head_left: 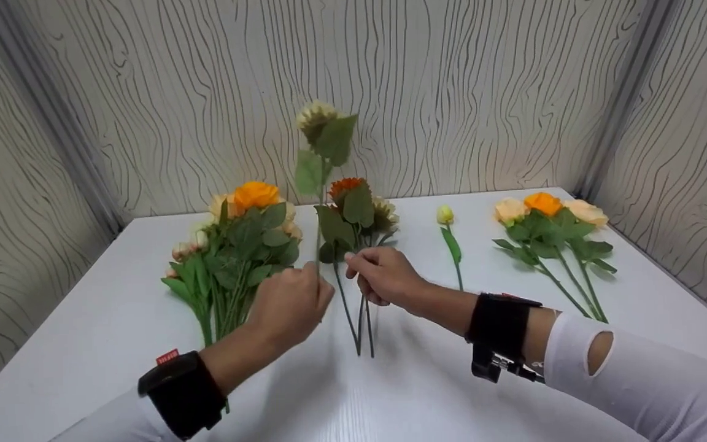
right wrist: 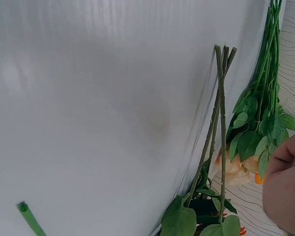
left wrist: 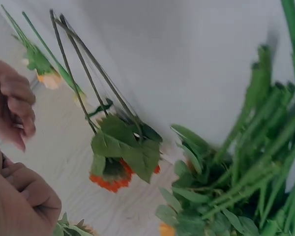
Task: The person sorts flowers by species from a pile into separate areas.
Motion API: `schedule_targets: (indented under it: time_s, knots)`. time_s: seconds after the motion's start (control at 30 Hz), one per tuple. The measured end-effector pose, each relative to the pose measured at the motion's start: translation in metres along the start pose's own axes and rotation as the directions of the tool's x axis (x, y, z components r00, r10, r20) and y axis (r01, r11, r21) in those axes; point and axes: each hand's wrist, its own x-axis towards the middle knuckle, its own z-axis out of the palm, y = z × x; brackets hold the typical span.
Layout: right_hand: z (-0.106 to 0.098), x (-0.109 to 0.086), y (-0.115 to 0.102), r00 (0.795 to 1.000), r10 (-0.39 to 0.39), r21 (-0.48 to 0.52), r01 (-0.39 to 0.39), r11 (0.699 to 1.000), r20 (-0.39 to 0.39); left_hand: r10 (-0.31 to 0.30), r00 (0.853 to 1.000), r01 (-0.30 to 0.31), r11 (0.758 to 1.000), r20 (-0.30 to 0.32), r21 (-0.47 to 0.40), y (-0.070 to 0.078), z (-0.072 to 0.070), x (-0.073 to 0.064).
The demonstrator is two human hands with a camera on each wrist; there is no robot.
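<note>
My left hand [head_left: 289,304] grips the stem of a pale cream sunflower-like flower [head_left: 316,120], which stands upright above the fist. Its lower stem is hidden by the hand. Just right of it, my right hand [head_left: 387,273] has loosely curled fingers; no stem shows between them. That hand is raised over three dark-stemmed flowers on the table, their stems crossing near the cut ends. Among these are a red-orange flower [head_left: 346,187] and a cream flower [head_left: 385,215]. In the left wrist view, the red-orange flower [left wrist: 110,182] lies below both hands' level.
A thick bunch of orange, peach and pink flowers [head_left: 249,239] lies on the left of the white table [head_left: 114,331]. On the right are a single yellow tulip [head_left: 445,215] and three orange and peach roses [head_left: 544,205]. Patterned panels [head_left: 390,92] stand behind and beside the table.
</note>
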Motion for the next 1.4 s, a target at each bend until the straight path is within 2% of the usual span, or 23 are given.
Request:
schedule_targets:
  time_s: [0.07, 0.13, 0.27, 0.43, 0.5, 0.53, 0.6, 0.67, 0.73, 0.77, 0.87, 0.97, 1.03, 1.07, 1.13, 1.23, 1.3, 1.4]
  knots:
    - [0.001, 0.001, -0.001, 1.0, -0.027, 0.045, 0.027, 0.999, -0.001, 0.073, 0.997, -0.073, 0.997, 0.028, -0.013, 0.013, 0.006, -0.005]
    - [0.002, 0.001, -0.002, 0.999, -0.052, 0.076, 0.053, 0.996, -0.012, 0.119, 0.991, -0.115, 0.992, 0.067, -0.052, 0.022, 0.01, -0.009]
    - [0.004, -0.003, -0.002, 0.995, -0.089, 0.081, 0.092, 0.992, -0.043, 0.127, 0.98, -0.117, 0.99, 0.152, -0.076, 0.031, 0.014, -0.012]
    - [0.001, -0.004, 0.001, 0.992, -0.065, 0.032, 0.068, 0.997, -0.106, 0.142, 0.957, -0.14, 0.99, 0.254, -0.025, 0.025, 0.01, -0.01]
    - [-0.002, -0.002, 0.003, 0.989, -0.044, 0.007, 0.045, 0.999, -0.144, 0.128, 0.956, -0.13, 0.991, 0.265, -0.011, 0.017, 0.007, -0.008]
    - [-0.004, -0.001, 0.004, 0.986, -0.03, -0.005, 0.03, 1.0, -0.166, 0.102, 0.959, -0.102, 0.995, 0.263, -0.014, 0.012, 0.005, -0.007]
    - [-0.009, 0.002, 0.008, 0.977, -0.009, -0.035, 0.002, 0.999, -0.213, 0.026, 0.966, -0.022, 1.0, 0.258, -0.017, -0.001, 0.002, -0.005]
    - [-0.015, 0.006, 0.014, 0.966, 0.003, -0.069, -0.022, 0.997, -0.26, -0.065, 0.96, 0.062, 0.998, 0.273, 0.018, -0.019, -0.004, -0.003]
    - [-0.019, 0.012, 0.019, 0.954, -0.006, -0.114, -0.03, 0.993, -0.299, -0.164, 0.939, 0.147, 0.986, 0.302, 0.079, -0.039, -0.009, -0.002]
    - [-0.021, 0.016, 0.023, 0.95, -0.02, -0.142, -0.025, 0.99, -0.312, -0.203, 0.924, 0.167, 0.976, 0.324, 0.137, -0.05, -0.013, -0.003]
    - [-0.023, 0.028, 0.031, 0.95, -0.065, -0.258, -0.017, 0.966, -0.306, -0.319, 0.863, 0.191, 0.924, 0.392, 0.331, -0.081, -0.02, -0.01]
    - [-0.023, 0.038, 0.036, 0.979, -0.03, -0.371, -0.047, 0.928, -0.2, -0.418, 0.781, 0.182, 0.863, 0.464, 0.472, -0.104, -0.021, -0.021]
    - [-0.023, 0.043, 0.039, 0.993, 0.027, -0.451, -0.075, 0.889, -0.111, -0.453, 0.734, 0.199, 0.855, 0.505, 0.478, -0.115, -0.018, -0.027]
    - [-0.022, 0.045, 0.04, 0.996, 0.058, -0.487, -0.085, 0.869, -0.07, -0.46, 0.719, 0.211, 0.859, 0.521, 0.467, -0.119, -0.016, -0.029]
    - [-0.02, 0.048, 0.042, 0.995, 0.099, -0.553, -0.091, 0.828, -0.016, -0.464, 0.699, 0.243, 0.87, 0.544, 0.43, -0.123, -0.013, -0.031]
    - [-0.016, 0.05, 0.044, 0.993, 0.119, -0.618, -0.087, 0.782, 0.011, -0.456, 0.692, 0.263, 0.881, 0.559, 0.394, -0.125, -0.011, -0.03]
    - [-0.013, 0.051, 0.045, 0.991, 0.131, -0.632, -0.092, 0.77, 0.015, -0.465, 0.683, 0.258, 0.875, 0.564, 0.41, -0.124, -0.011, -0.03]
    - [-0.01, 0.051, 0.045, 0.986, 0.166, -0.627, -0.125, 0.769, 0.006, -0.483, 0.672, 0.232, 0.857, 0.561, 0.46, -0.122, -0.012, -0.03]
